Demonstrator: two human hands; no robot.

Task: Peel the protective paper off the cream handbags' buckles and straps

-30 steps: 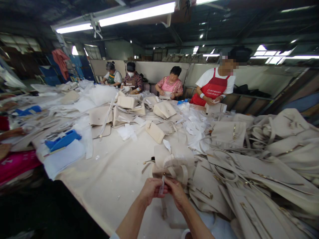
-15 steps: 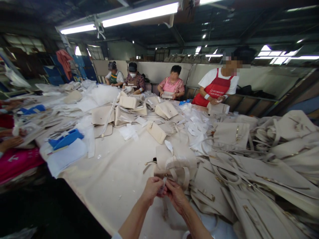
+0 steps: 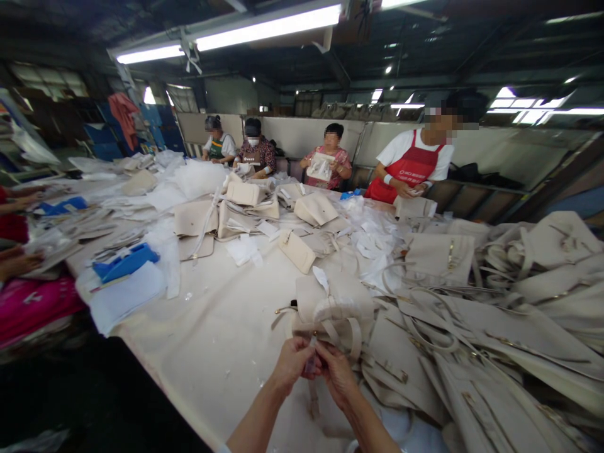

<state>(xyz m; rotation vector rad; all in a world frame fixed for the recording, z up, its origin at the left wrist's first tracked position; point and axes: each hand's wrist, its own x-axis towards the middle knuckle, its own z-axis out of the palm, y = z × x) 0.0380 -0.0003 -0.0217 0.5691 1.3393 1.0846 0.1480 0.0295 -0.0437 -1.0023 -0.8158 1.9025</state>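
Note:
A beige handbag [image 3: 306,299] lies on the table in front of me, its handle bent over the flap and a white paper tag [image 3: 320,277] on top. Just at its near edge, my left hand [image 3: 290,363] and my right hand [image 3: 336,371] meet, fingers pinched together. Between the fingertips is a small translucent plastic piece [image 3: 310,365], close to a bit of gold hardware on the bag. Both hands are closed on that piece; its exact shape is partly hidden by the fingers. A beige strap [image 3: 313,399] hangs below them.
A heap of beige bags [image 3: 509,327] with straps spreads to my right. More bags [image 3: 302,250] and white wrapping [image 3: 372,242] lie ahead. At the left stands a blue tape dispenser [image 3: 125,264] beside white sheets [image 3: 127,296]. Several people work around the table.
My hands have stayed at the bag's near edge, the fingers shifting slightly around the plastic piece. Across the table, a person in pink has raised a beige bag upright.

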